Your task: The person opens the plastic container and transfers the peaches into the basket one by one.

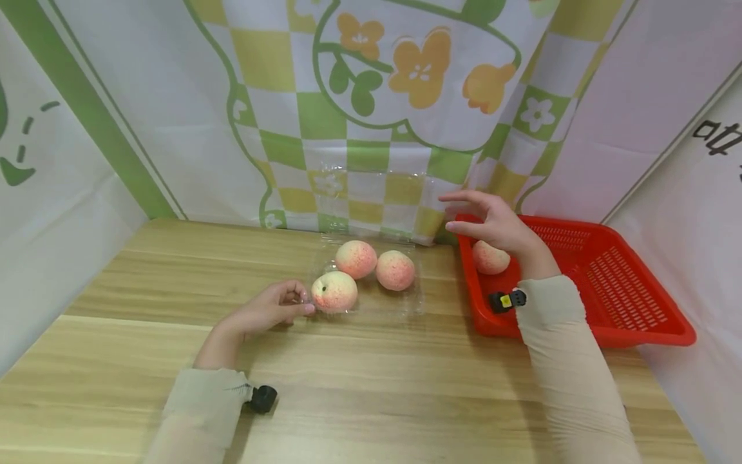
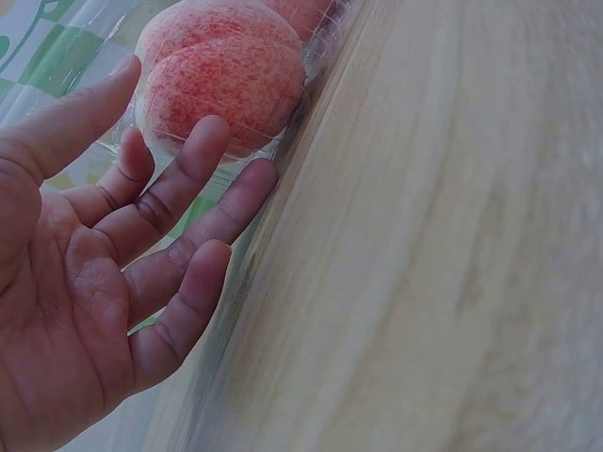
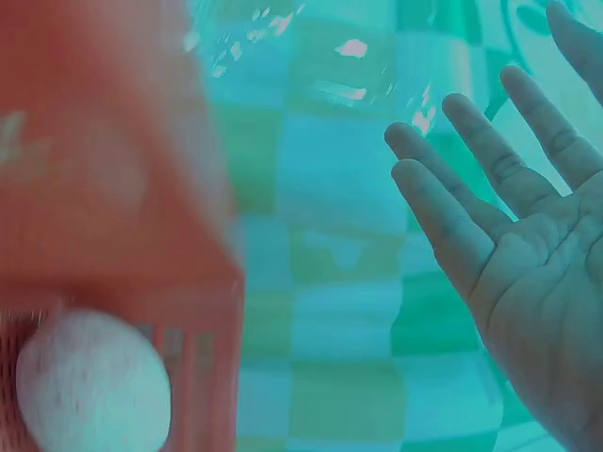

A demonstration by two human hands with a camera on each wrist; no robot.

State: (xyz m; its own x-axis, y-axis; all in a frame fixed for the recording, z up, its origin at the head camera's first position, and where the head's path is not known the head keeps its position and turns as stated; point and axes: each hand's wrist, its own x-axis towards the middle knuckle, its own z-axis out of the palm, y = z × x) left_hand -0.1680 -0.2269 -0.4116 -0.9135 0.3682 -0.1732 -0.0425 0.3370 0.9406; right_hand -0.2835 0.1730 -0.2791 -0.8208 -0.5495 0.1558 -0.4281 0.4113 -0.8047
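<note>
Three pink and cream peaches, one at the front left (image 1: 334, 292), one at the back (image 1: 356, 259) and one at the right (image 1: 395, 270), sit in a clear plastic clamshell box (image 1: 414, 306), its lid raised behind them. My left hand (image 1: 269, 309) is at the box's left side, fingertips right by the front left peach, fingers loosely bent in the left wrist view. Over the left rim of a red plastic basket (image 1: 649, 332), my right hand (image 1: 493, 222) hangs with fingers spread and nothing in them. Below it, another peach (image 1: 491, 258) lies inside the basket.
The wooden table (image 1: 371, 399) runs back to a green and yellow checked curtain (image 1: 324, 116) close behind the box. White side panels (image 1: 637, 116) stand left and right, the right one close to the basket.
</note>
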